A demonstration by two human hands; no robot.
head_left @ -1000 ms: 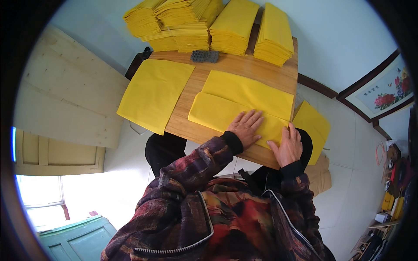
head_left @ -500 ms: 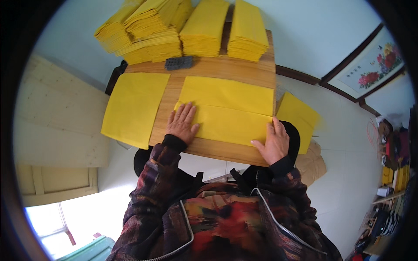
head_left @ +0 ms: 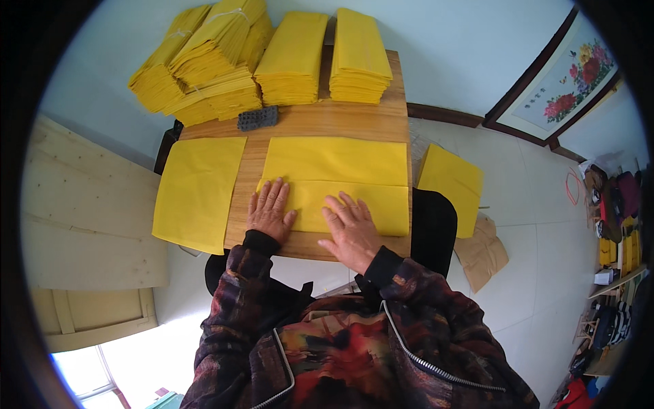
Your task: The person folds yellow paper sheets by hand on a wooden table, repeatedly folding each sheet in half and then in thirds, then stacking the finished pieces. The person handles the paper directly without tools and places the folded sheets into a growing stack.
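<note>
Head view: right hand [head_left: 351, 228] has slid inward beside left hand [head_left: 269, 211], both spread flat, creasing folded yellow sheet [head_left: 340, 180] at the counter's [head_left: 320, 123] near edge.

On the table [head_left: 381, 119], a folded sheet [head_left: 337, 180] lies under both hands, a flat sheet [head_left: 197, 191] at nine o'clock, stacks [head_left: 272, 58] at twelve, a small block [head_left: 257, 118] before them.

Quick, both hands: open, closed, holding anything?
Left hand: open, flat on the folded yellow paper, gripping nothing.
Right hand: open, palm down on the same paper, gripping nothing.
</note>
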